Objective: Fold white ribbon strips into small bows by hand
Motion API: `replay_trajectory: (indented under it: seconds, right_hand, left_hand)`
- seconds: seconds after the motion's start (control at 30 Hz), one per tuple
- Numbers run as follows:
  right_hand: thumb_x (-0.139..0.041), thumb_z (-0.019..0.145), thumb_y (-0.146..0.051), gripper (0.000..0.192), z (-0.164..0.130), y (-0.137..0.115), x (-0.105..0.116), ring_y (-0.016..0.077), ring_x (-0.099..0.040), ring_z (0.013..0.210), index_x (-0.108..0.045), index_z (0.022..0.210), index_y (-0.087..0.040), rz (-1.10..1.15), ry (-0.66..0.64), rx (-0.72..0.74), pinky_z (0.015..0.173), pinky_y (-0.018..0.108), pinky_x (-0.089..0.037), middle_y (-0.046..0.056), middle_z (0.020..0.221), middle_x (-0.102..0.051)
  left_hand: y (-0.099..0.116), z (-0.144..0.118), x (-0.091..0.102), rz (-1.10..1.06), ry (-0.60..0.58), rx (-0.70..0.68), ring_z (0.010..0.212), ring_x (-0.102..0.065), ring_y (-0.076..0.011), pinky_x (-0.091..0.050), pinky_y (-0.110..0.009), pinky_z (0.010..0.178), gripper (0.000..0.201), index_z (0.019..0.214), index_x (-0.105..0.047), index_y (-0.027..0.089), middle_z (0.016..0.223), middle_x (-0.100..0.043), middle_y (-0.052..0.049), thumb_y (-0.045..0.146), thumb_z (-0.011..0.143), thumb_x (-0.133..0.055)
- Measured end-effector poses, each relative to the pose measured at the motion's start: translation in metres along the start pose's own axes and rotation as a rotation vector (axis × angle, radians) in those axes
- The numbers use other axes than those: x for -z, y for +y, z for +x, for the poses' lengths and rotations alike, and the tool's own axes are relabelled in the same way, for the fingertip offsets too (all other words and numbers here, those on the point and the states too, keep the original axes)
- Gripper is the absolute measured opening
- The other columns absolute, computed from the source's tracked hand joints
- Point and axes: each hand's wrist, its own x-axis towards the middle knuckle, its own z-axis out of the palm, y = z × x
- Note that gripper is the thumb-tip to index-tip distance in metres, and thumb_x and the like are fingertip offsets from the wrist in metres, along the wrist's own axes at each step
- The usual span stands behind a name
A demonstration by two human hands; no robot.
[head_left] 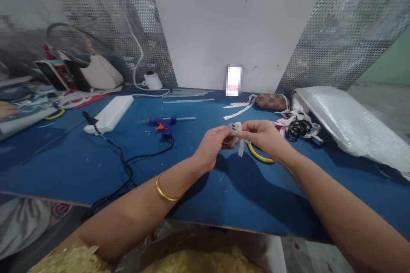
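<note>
My left hand (212, 147) and my right hand (264, 136) meet above the blue table. Both pinch a white ribbon (241, 147) with dark marks on its upper part, and its loose tail hangs down between them. My left fingers curl round the folded part, which they partly hide. Thumb and forefinger of my right hand close on its right edge. Beneath the right hand lies a yellow curved handle (261, 155), mostly covered. A blue glue gun (165, 124) with an orange trigger and a clear stick lies to the left.
A white power strip (110, 115) and black cord (124, 164) lie left. Clear glue sticks (188, 100) and white ribbon strips (238, 113) lie behind. Right are a checkered pouch (272, 101), black bands (297, 130) and a plastic-wrapped pack (352, 119). Another person's hand (8, 110) shows far left.
</note>
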Motion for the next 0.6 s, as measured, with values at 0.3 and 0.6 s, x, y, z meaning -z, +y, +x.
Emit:
replay_trajectory:
  seconds: [0.3,0.6]
  right_hand:
    - [-0.072,0.064,-0.036,0.026,-0.002,-0.006,0.005,0.0102,-0.046,0.055,-0.061,0.079,-0.017,-0.142,0.020,0.039,0.049,0.022,-0.034,-0.002,0.062,-0.056]
    - [-0.063,0.073,-0.030,0.014,-0.003,-0.014,0.018,0.0110,-0.047,0.056,-0.059,0.069,-0.016,-0.035,-0.063,0.071,0.052,0.024,-0.035,-0.001,0.061,-0.055]
  left_hand:
    - [0.005,0.002,0.003,0.167,0.162,-0.153,0.059,-0.054,-0.0113,-0.044,-0.026,0.059,0.025,0.072,-0.066,0.014,0.064,-0.062,-0.002,0.036,0.064,-0.072]
    - [0.003,0.002,0.004,0.117,0.109,-0.125,0.058,-0.052,-0.0107,-0.041,-0.024,0.057,0.028,0.074,-0.066,0.015,0.064,-0.060,-0.001,0.042,0.067,-0.070]
